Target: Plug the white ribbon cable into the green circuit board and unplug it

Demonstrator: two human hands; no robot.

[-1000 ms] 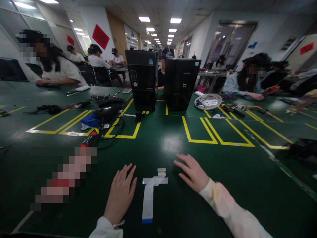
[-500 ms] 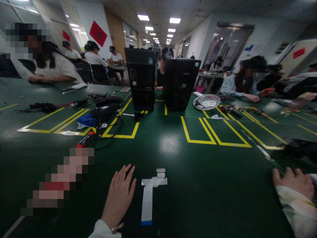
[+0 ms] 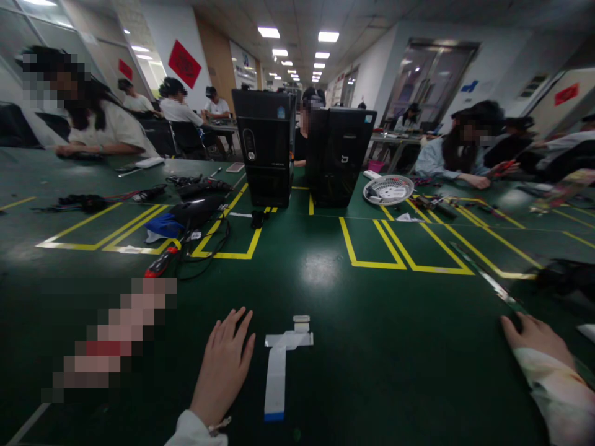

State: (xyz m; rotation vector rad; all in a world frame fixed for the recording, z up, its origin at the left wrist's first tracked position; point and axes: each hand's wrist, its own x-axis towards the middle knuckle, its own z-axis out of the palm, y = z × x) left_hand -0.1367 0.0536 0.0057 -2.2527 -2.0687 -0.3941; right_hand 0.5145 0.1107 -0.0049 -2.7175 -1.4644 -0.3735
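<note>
My left hand [image 3: 223, 365] lies flat and open on the green table [image 3: 372, 347], fingers stretched forward. Just to its right lies a white flat ribbon cable [image 3: 279, 365] with a blue end, untouched. My right hand [image 3: 532, 334] is far out at the right edge of the table, palm down, fingers bent toward a dark bundle [image 3: 564, 275]. I cannot see anything in it.
Two black computer towers [image 3: 267, 155] [image 3: 341, 155] stand upright at mid-table. A red-handled screwdriver [image 3: 160, 263], black cables [image 3: 204, 238] and a blue cloth [image 3: 162, 226] lie at the left inside yellow tape boxes. A white fan grille [image 3: 389, 189] sits further right. People work around the tables.
My right hand has swung from beside the ribbon cable out to the table's far right edge. My left hand and the cable have stayed put.
</note>
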